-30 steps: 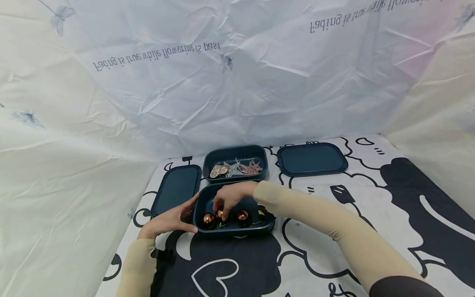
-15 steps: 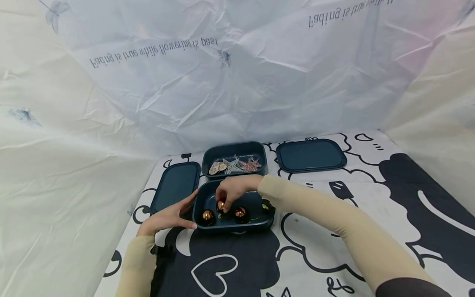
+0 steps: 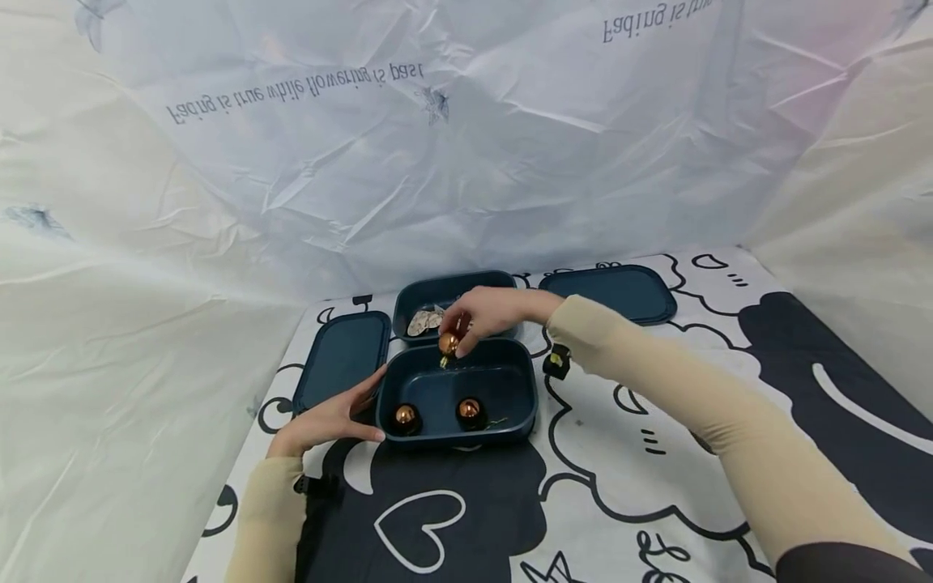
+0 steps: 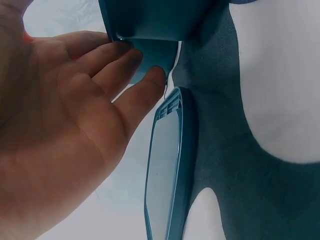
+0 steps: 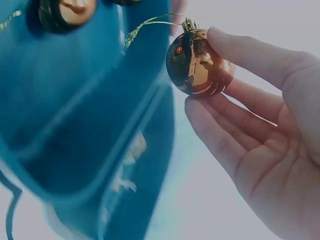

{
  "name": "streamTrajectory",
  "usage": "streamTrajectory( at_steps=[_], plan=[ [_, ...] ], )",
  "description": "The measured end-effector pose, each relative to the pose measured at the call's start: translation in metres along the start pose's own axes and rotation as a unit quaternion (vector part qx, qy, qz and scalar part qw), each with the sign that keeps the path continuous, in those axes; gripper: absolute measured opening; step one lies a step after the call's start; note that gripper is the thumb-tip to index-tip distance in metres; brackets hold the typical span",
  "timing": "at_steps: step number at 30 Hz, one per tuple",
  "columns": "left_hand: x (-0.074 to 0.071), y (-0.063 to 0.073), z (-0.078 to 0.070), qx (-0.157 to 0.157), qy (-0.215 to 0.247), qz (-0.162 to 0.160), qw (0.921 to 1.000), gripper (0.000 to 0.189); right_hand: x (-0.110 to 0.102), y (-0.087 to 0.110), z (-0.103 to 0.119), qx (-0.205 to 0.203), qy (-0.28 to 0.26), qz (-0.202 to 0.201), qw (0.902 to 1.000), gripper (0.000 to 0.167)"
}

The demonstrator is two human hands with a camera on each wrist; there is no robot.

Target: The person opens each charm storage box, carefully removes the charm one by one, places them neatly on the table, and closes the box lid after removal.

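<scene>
My right hand (image 3: pixel 490 312) pinches a copper-coloured Christmas bauble (image 5: pixel 197 62) between thumb and fingers, its gold cap and glittery string showing. It is raised above the back edge of the near dark blue box (image 3: pixel 437 389), close to the far box (image 3: pixel 445 287). Two more baubles, one at the front left (image 3: pixel 406 416) and one near the middle (image 3: pixel 470 410), lie in the near box. My left hand (image 3: pixel 328 423) rests at that box's left end with fingers extended along its outside and thumb at the front corner. In the left wrist view its fingertips (image 4: pixel 152 77) overlap the box.
Pale shell-like ornaments (image 3: pixel 425 321) lie in the far box, partly hidden by my right hand. One dark blue lid (image 3: pixel 344 358) lies left of the boxes, another (image 3: pixel 623 293) at the back right. Plastic sheeting (image 3: pixel 466 178) hangs behind the patterned tablecloth (image 3: pixel 466 542).
My right hand has lifted the bauble out of the near box and moved it up and back toward the far box. The left hand stays at the box's end. The head view tilts slightly.
</scene>
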State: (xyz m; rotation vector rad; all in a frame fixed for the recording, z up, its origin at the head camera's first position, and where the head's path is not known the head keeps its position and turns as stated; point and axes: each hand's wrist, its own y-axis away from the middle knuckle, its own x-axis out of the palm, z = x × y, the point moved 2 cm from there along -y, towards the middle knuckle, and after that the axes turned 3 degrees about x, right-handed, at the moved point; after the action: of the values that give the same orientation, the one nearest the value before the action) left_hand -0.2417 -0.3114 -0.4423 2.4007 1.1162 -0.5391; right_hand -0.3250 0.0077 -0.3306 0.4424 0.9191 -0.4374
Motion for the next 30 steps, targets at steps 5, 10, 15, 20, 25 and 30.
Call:
streamTrajectory(
  at_steps=[5,10,15,20,25,30],
  plan=[
    [0.000,-0.005,0.000,0.007,-0.004,-0.012,0.9999,0.110,-0.030,0.025,-0.013,0.012,-0.020,-0.031,0.9992,0.052],
    [0.002,-0.010,-0.001,0.004,0.000,-0.007,1.0000,0.111,-0.052,0.055,-0.027,0.044,-0.046,-0.067,0.9957,0.054],
    [0.004,-0.011,-0.001,0.008,0.005,-0.004,0.9999,0.110,-0.064,0.085,-0.044,0.068,-0.031,-0.120,0.9900,0.053],
    [0.006,-0.007,-0.002,0.003,0.004,-0.001,1.0000,0.109,-0.068,0.111,-0.063,0.094,-0.034,-0.148,0.9839,0.053],
    [0.005,-0.003,-0.002,-0.006,0.002,-0.005,1.0000,0.110,-0.059,0.129,-0.083,0.116,-0.042,-0.163,0.9788,0.054],
    [0.006,-0.003,-0.003,-0.010,0.001,-0.001,1.0000,0.114,-0.035,0.137,-0.105,0.157,-0.043,-0.168,0.9722,0.058]
  ],
)
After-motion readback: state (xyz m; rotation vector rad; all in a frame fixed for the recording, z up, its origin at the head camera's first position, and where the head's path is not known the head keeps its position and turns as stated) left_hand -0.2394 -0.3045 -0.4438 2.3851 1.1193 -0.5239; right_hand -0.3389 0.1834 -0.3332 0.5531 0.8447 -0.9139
